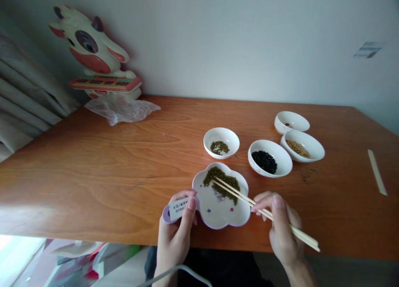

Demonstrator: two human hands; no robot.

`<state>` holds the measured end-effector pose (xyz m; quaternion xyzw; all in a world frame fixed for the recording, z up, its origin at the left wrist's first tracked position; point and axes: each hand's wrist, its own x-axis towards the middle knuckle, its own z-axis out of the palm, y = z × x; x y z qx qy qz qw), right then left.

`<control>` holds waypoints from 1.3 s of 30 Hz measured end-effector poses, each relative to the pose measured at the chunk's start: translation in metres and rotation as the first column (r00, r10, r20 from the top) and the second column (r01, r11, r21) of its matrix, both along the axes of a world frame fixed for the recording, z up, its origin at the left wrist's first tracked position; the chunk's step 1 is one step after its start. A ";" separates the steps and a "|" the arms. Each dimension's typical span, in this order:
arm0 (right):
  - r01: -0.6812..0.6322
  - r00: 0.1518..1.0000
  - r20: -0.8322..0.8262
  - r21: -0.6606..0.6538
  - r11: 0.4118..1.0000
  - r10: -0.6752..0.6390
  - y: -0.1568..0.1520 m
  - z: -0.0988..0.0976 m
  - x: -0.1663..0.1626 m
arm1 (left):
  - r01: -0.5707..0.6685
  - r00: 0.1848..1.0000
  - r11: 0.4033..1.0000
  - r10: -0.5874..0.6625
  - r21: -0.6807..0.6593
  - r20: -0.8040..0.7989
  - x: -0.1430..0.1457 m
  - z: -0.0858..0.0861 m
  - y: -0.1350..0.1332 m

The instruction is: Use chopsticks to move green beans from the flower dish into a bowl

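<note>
My right hand [280, 229] is closed around a pair of wooden chopsticks [249, 202], whose tips rest in a pile of green beans [222, 181] on a flower-shaped white plate [218, 212]. My left hand [177, 229] grips the plate's lilac handle [174, 210], thumb pressed on its label. Beyond the plate stand a white bowl of green beans [221, 142], a white bowl of black beans [269, 157], a white bowl of tan beans [302, 145] and a nearly empty white bowl [291, 121].
The wooden table [124, 154] meets a white wall. A cartoon cow figure [93, 54] and a crumpled clear plastic bag [121, 108] sit at the back left. A paper chopstick sleeve [377, 171] lies at the right. Curtains hang on the left.
</note>
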<state>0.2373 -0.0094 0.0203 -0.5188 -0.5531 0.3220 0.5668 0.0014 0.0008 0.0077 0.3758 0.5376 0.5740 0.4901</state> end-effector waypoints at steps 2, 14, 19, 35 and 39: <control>0.007 1.000 -0.020 -0.005 1.000 -0.008 0.001 -0.003 -0.002 | 0.003 1.000 1.000 -0.003 -0.002 0.011 0.000 -0.001 0.000; 0.171 0.963 -0.205 -0.029 0.985 -0.173 0.006 -0.012 -0.013 | 0.011 1.000 1.000 -0.011 0.005 0.019 0.000 0.000 0.000; 0.221 0.927 -0.301 -0.043 0.974 -0.223 0.010 -0.007 -0.018 | 0.010 1.000 1.000 -0.010 0.011 0.010 0.000 0.001 0.000; 0.427 0.845 -0.433 0.196 0.883 -0.312 0.046 0.027 -0.001 | 0.003 1.000 1.000 -0.003 -0.003 -0.014 -0.001 0.000 0.000; 0.323 0.886 -0.392 0.137 0.936 -0.248 0.063 0.033 -0.002 | 0.012 1.000 1.000 -0.012 0.002 -0.014 -0.001 -0.001 -0.001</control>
